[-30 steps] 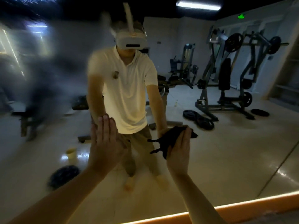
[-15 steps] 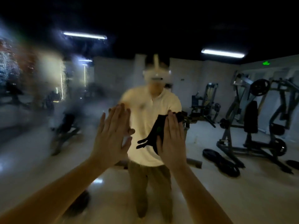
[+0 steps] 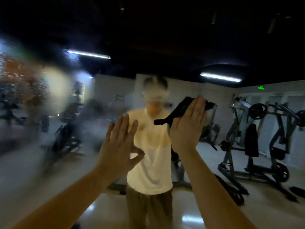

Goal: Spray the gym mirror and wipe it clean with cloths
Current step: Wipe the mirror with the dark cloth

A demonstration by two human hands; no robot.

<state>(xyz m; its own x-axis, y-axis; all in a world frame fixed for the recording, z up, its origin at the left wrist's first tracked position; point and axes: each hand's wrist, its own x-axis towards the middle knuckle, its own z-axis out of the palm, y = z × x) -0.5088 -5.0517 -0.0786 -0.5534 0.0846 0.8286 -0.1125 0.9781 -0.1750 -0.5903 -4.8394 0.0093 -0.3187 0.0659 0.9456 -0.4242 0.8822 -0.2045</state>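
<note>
The gym mirror (image 3: 214, 52) fills the whole view and shows a person's reflection in a white shirt. My right hand (image 3: 188, 128) lies flat with straight fingers, pressing a black cloth (image 3: 179, 110) against the glass at the height of the reflected shoulder. The cloth sticks out past the fingertips and to the left. My left hand (image 3: 119, 146) is flat and spread on the mirror, lower and to the left; no cloth shows under it. The glass to the left (image 3: 49, 113) looks misted and smeared.
The mirror reflects a weight machine (image 3: 257, 146) on the right, dark weight plates (image 3: 231, 190) on the pale floor, and two ceiling light strips (image 3: 220, 77). More gym equipment (image 3: 66, 139) shows blurred through the smeared left part.
Both hands have slid upward on the mirror. My right hand carried the black cloth from waist height up and to the right. The view has tilted up toward the ceiling.
</note>
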